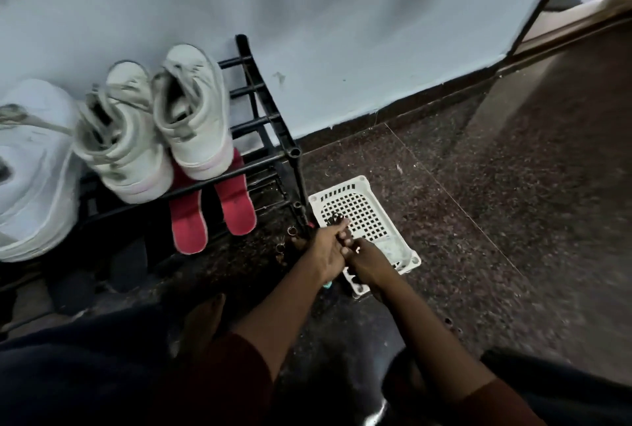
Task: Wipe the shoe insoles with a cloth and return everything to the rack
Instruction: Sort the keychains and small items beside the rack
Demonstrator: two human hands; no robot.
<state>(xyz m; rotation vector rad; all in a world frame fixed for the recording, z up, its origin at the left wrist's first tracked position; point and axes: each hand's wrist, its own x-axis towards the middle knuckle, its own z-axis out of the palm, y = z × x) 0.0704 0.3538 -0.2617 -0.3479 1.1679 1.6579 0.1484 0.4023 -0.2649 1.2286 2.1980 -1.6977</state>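
- Red insoles (189, 220): a pair on the lower tier of the black rack (294, 152), left of the hands, under the white sneakers (191, 111).
- Likely light, thin and floppy. Best pinched at the near rounded end, with the middle supported while wiping.
- Left hand (326, 249) and right hand (367, 266) are pressed together over the white basket (362, 183) on the floor. Fingers are curled; can't tell on what.
- No cloth clearly visible.

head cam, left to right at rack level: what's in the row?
white shoe at the left edge → left grey-white sneaker → right grey-white sneaker → rack's end frame → white perforated basket on the floor
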